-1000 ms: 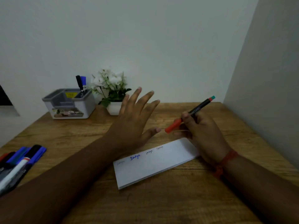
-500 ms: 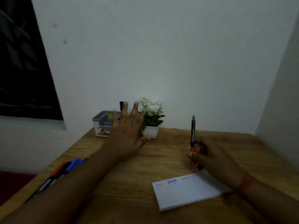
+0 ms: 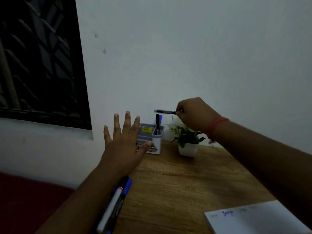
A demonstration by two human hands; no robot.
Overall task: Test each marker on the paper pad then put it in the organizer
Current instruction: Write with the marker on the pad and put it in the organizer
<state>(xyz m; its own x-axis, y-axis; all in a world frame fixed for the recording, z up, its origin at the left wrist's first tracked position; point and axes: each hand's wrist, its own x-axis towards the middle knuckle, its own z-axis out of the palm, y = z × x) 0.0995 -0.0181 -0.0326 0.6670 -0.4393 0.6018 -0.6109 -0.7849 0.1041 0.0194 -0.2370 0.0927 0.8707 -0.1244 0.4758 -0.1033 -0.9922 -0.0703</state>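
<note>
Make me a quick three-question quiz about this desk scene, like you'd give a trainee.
1. True or false: the right hand holds a marker level in the air above the organizer.
2. What stands on the table just right of the organizer? A) a mug B) a potted plant C) a lamp
3. Fill in: the left hand is ____, fingers spread, holding nothing.

Key
1. True; it is not yet in the organizer, where two markers already stand.
2. B
3. open; more markers lie beneath its forearm, and the paper pad with scribbles sits at the lower right.
</note>
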